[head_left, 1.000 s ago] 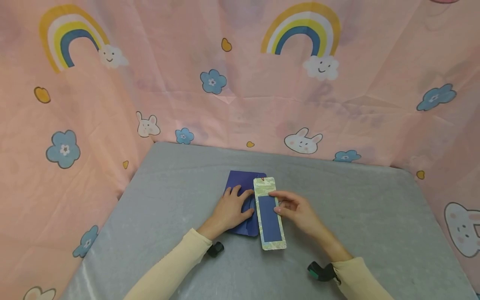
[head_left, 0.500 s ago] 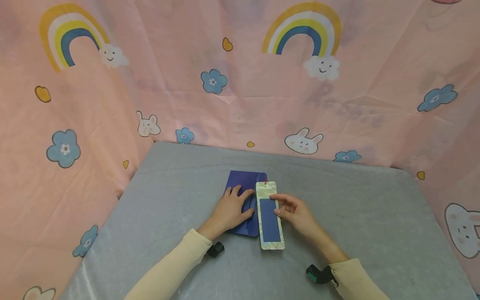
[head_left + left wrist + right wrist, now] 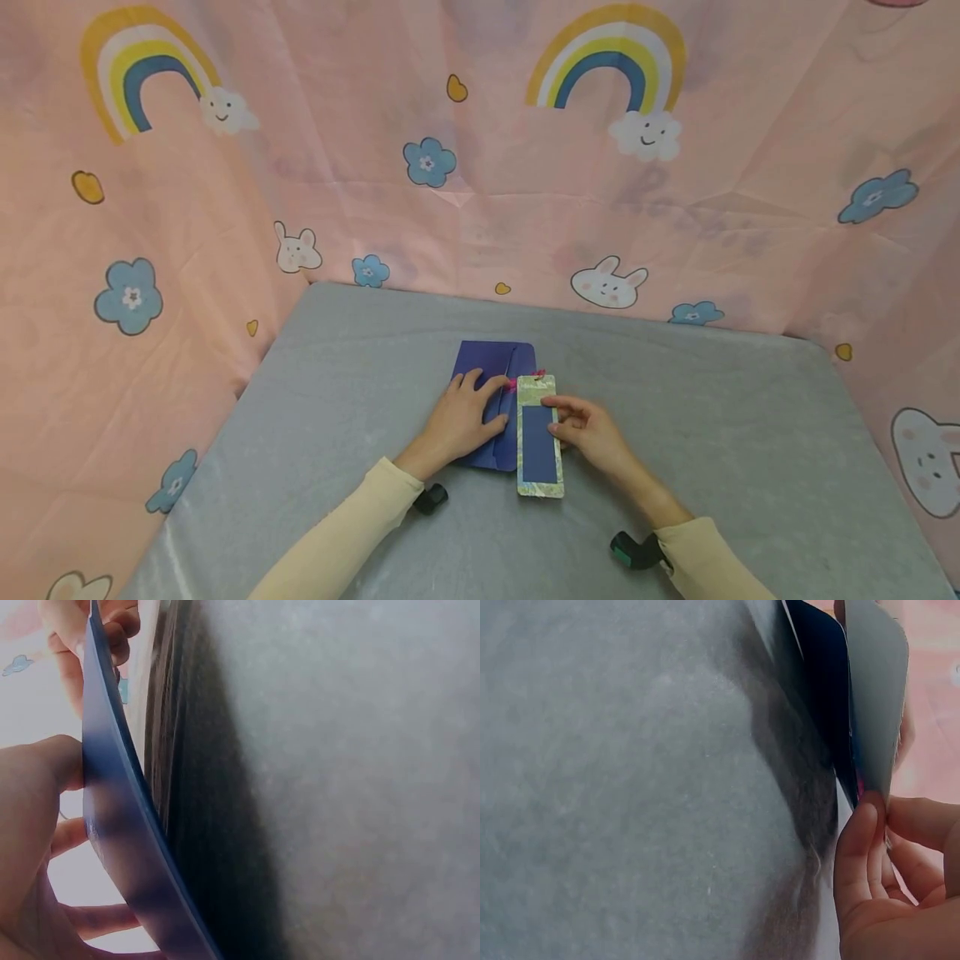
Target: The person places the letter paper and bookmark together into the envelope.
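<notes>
A dark blue paper envelope [image 3: 480,357] lies on the table with a flap along its right side. My left hand [image 3: 457,422] rests on it, fingers spread; in the left wrist view those fingers touch the envelope's face [image 3: 142,840]. Over the flap side stands a bookmark [image 3: 539,446] with a green patterned border and a blue panel. A pink cord [image 3: 541,373] shows at its top. Thumb and fingers of my right hand [image 3: 592,429] pinch the bookmark's right edge. In the right wrist view, the bookmark's pale back [image 3: 877,690] faces the camera, beside the envelope.
Grey cloth covers the table [image 3: 360,350]. Behind it and along both sides hangs a pink curtain [image 3: 337,150] printed with rainbows, flowers and rabbits. Dark wrist cameras stick out near the left cuff [image 3: 431,499] and the right cuff [image 3: 637,551].
The right hand has drawn the bookmark slightly down and turned it more upright. More pink cord now shows at its top. The left hand and the envelope stay in place.
</notes>
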`<control>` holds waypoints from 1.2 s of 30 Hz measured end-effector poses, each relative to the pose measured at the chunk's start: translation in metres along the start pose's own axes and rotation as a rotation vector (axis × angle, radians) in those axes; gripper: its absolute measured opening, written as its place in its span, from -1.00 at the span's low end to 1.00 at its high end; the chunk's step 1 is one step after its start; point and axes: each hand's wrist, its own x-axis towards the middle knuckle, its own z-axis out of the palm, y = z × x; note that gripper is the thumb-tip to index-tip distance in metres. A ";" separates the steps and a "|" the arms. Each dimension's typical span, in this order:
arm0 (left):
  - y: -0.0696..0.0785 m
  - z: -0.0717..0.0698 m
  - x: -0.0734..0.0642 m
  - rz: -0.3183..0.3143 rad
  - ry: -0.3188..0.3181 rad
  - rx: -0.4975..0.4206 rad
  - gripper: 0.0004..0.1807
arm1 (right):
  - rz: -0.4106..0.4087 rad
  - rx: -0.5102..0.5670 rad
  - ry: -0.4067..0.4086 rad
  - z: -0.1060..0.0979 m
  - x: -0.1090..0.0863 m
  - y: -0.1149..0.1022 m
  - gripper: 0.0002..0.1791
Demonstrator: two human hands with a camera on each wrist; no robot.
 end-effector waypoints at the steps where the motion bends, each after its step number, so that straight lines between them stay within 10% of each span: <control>1: 0.000 0.000 0.000 0.000 -0.001 0.001 -0.42 | 0.009 -0.007 0.005 0.000 0.000 -0.001 -0.50; 36: 0.002 0.001 -0.001 0.023 0.023 0.022 -0.40 | 0.032 -0.274 0.081 0.016 0.028 -0.010 -0.55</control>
